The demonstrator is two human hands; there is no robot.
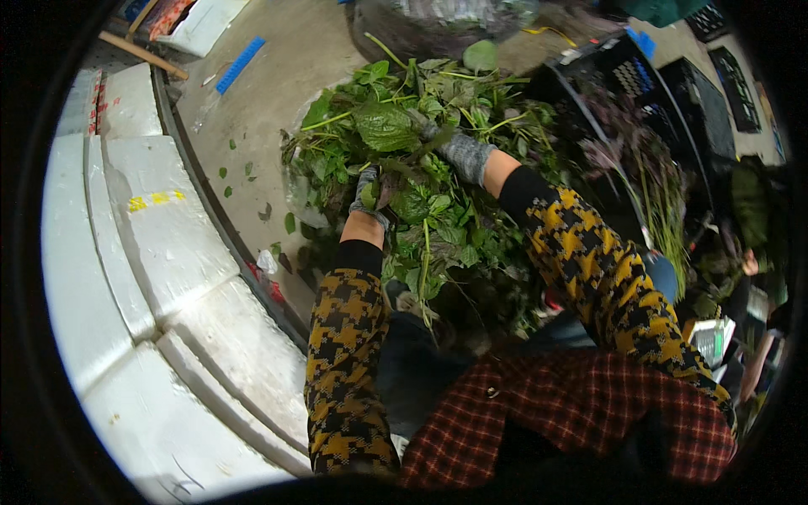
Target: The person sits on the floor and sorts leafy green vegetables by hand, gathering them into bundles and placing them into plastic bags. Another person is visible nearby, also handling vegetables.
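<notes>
A large heap of leafy green and purple stems (404, 221), which looks like perilla, lies in front of me, with clear plastic (306, 202) under its left edge. My left hand (368, 192), in a grey knit glove, is sunk into the near left side of the heap; leaves cover its fingers. My right hand (464, 151), gloved the same way, reaches into the upper middle beside a broad green leaf (386, 127). Its fingertips are hidden among leaves, so its grip does not show. A bundle of long-stemmed purple leaves (656, 183) leans at a black plastic crate (622, 69) on the right.
White foam boxes (170, 233) line the left side. Loose leaves (248, 168) and a blue strip (240, 65) lie on the concrete floor. A large plastic bag (442, 25) stands beyond the heap. More black crates (701, 107) are at the right, where part of another person's hand (750, 262) shows.
</notes>
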